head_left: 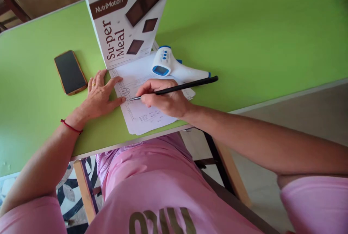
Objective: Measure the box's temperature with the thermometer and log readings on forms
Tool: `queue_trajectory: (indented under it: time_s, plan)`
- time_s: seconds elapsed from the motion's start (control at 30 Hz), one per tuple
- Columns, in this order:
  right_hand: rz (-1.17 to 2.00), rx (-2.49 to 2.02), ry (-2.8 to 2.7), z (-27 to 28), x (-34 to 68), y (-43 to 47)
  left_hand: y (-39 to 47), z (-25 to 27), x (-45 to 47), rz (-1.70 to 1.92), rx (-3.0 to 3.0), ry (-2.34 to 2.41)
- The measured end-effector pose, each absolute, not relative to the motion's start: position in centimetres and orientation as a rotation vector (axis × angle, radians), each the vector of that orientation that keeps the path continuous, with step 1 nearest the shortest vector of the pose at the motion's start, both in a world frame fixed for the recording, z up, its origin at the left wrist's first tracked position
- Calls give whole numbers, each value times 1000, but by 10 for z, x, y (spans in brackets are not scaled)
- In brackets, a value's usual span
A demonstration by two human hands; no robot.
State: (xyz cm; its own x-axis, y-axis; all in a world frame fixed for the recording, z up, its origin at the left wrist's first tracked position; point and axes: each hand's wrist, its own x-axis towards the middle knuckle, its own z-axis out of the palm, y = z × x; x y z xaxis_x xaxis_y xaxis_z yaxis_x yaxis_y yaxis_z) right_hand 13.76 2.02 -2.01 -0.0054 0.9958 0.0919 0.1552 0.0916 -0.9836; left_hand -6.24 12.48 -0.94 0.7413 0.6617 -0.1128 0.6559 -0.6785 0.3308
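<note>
My right hand [165, 98] grips a long black pen [187, 84], its silver tip resting at the written lines near the left edge of a stack of paper sheets [146, 109]. Fingers spread, my left hand [102, 94] lies across the table and the sheets' left margin, thumb and index finger on the paper. Handwriting and a circled drawing show between the two hands. Just beyond my right hand, a white and blue infrared thermometer [174, 63] lies on its side over the sheets' right part.
A tall white box [119, 20] printed with chocolate pieces stands at the far edge of the sheets. A phone in an orange-brown case [71, 72] lies left of my left hand. The green table [244, 38] has its near edge [125, 142] close to my body.
</note>
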Motion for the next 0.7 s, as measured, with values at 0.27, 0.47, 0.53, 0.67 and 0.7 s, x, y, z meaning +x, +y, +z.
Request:
queue_trajectory:
  time_s: [0.27, 0.47, 0.53, 0.67, 0.7]
  plan:
    - [726, -1363, -1604, -24, 135, 12, 127, -16, -63, 133, 2562, 1004]
    - [678, -1384, -1699, -29, 137, 11, 124, -19, -60, 207, 2546, 1036]
    - [672, -1384, -1713, -29, 137, 11, 123, -18, -58, 185, 2549, 1062]
    - [671, -1374, -1727, -30, 136, 11, 122, -17, -57, 201, 2548, 1055]
    - [671, -1365, -1730, -30, 136, 11, 122, -17, -57, 204, 2547, 1053]
